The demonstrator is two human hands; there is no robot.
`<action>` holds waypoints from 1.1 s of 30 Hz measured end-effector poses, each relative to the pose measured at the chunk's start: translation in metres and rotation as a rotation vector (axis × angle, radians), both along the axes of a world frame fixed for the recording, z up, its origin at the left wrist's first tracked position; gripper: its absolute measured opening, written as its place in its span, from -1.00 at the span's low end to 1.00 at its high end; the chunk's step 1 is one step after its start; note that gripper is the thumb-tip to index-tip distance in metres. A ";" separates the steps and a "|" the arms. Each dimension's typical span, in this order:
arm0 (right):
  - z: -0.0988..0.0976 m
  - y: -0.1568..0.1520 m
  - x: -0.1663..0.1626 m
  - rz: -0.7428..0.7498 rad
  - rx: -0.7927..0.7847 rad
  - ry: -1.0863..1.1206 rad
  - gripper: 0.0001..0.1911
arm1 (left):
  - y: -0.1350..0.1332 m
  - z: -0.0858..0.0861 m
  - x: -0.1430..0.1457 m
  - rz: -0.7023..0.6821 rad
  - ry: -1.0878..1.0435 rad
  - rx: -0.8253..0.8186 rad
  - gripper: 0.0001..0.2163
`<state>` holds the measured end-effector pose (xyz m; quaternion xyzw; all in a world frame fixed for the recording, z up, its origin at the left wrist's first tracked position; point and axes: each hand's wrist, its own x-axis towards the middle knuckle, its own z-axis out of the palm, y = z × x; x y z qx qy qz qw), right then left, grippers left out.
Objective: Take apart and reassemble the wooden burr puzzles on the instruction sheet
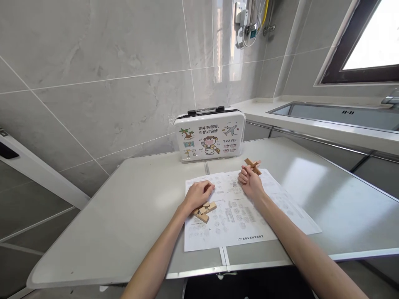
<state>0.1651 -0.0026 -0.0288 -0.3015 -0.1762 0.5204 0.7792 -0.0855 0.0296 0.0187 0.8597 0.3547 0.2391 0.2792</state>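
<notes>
My right hand [249, 180] is closed around a crossed assembly of wooden puzzle pieces [253, 165], held just above the printed instruction sheet [243, 224]. My left hand [198, 194] rests on the sheet's left part with fingers curled; what they enclose is hidden. Right under its wrist lies a small pile of loose wooden blocks [205, 209], touching the hand's heel. Both forearms reach in from the bottom edge.
A white cartoon-printed case [209, 137] with a black handle stands upright at the table's [131, 216] far edge against the tiled wall. A steel sink [336, 113] sits in the counter at the right, under a window. The table's front edge is near my body.
</notes>
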 end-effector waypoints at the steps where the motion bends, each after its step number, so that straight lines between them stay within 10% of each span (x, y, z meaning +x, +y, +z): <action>1: -0.002 0.001 0.005 -0.017 -0.001 0.030 -0.76 | 0.000 0.001 0.000 -0.001 0.008 -0.006 -0.72; 23: 0.001 0.003 0.000 0.032 -0.033 -0.059 -0.64 | 0.004 0.002 -0.002 -0.025 0.002 -0.138 -0.67; 33: 0.000 -0.002 -0.037 0.156 -0.113 -0.779 -0.60 | 0.004 0.013 -0.013 -0.093 0.010 -0.172 -0.63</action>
